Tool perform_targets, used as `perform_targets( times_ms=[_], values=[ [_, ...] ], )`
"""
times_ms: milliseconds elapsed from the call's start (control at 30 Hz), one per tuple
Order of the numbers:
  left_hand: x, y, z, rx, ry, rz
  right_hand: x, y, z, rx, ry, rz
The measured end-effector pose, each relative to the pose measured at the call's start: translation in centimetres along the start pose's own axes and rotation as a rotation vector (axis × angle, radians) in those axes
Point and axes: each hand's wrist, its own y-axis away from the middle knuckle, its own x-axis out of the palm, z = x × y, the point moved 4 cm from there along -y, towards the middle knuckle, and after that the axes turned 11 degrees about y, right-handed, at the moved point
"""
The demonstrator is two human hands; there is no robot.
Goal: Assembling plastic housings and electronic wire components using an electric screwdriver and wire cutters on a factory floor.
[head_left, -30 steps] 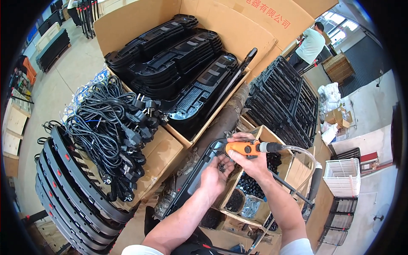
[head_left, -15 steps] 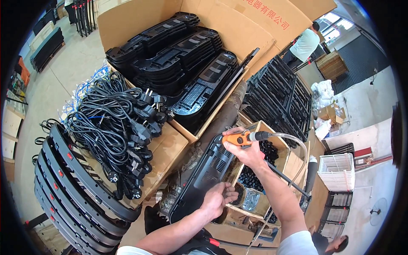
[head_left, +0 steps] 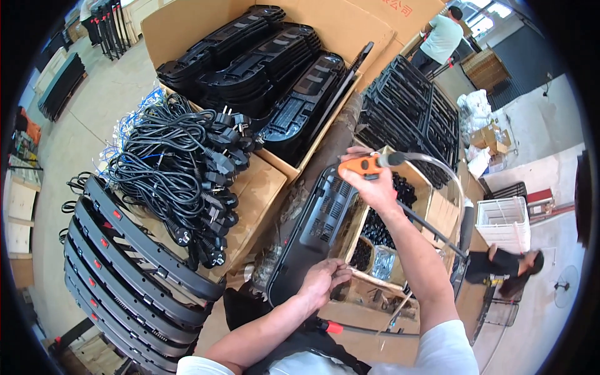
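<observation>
My right hand [head_left: 370,187] is wrapped round an orange air screwdriver [head_left: 359,167], with a hose fitting at its back end. It holds the tool over the far end of a long black plastic panel [head_left: 315,230], and the tool's tip is hidden. By the panel's near right edge, my left hand [head_left: 323,282] has its fingers curled together. Whatever they hold, if anything, is too small to make out. Beside those fingers is a divided wooden box [head_left: 400,289] with small black parts [head_left: 379,231] and a clear bag of screws [head_left: 383,262].
A clear air hose [head_left: 451,175] arcs off to the right. Bundled black power cords [head_left: 175,162] and stacked curved black covers [head_left: 134,294] stand at left. Behind are a carton [head_left: 275,165] of black panels and black frames [head_left: 409,112]. Two people [head_left: 442,40] [head_left: 500,265] are at right.
The view has shifted, so most things sit elsewhere in the picture. My right hand still holds the screwdriver at the panel's far end. A person at the right has come further into view.
</observation>
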Motion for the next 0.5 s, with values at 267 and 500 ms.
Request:
perform_targets(
  times_ms=[267, 500],
  values=[
    [-3.0, 1.4, 0.3, -0.043, -0.095, -0.028, -5.9, 14.5, 5.3, 0.176, -0.012, -0.244],
    [-3.2, 0.7, 0.7, -0.074, -0.196, -0.039, -11.6, 30.9, 5.2, 0.353, -0.046, -0.569]
  ],
)
